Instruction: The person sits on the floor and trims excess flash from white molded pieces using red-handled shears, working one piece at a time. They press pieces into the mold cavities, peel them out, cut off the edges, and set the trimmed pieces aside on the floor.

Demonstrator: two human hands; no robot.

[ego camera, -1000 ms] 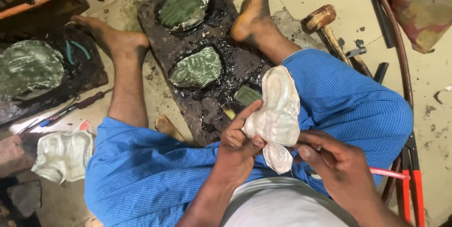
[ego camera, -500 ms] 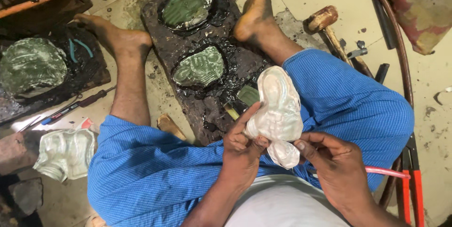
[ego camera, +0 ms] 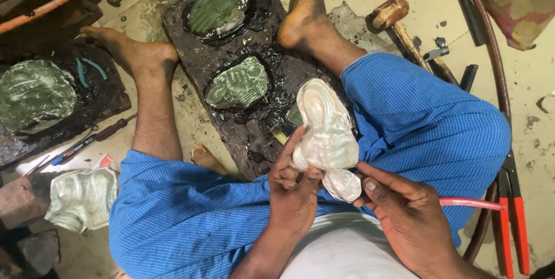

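The embossed silver sheet [ego camera: 326, 134] sits upright in my lap, just in front of the dark pitch board [ego camera: 243, 76], and I hold it at its lower end. Compared with a second ago, I see it tilted a little more toward the board, its relief face turned up to the camera. My left hand [ego camera: 293, 189] has slid lower, fingers wrapped around the narrow bottom edge. My right hand [ego camera: 407, 212] has closed in from the far side: its thumb and forefinger now pinch the sheet's lower tip, while a pink-handled tool [ego camera: 471, 204] sticks out from that same fist, away from the board. So the piece has gone from one-hand support to a firm two-hand hold, which I judge steadies it for close inspection. On the board itself, two greenish embossed plates [ego camera: 237, 82] lie untouched, and a wooden mallet [ego camera: 393, 16] rests beyond its far right corner.
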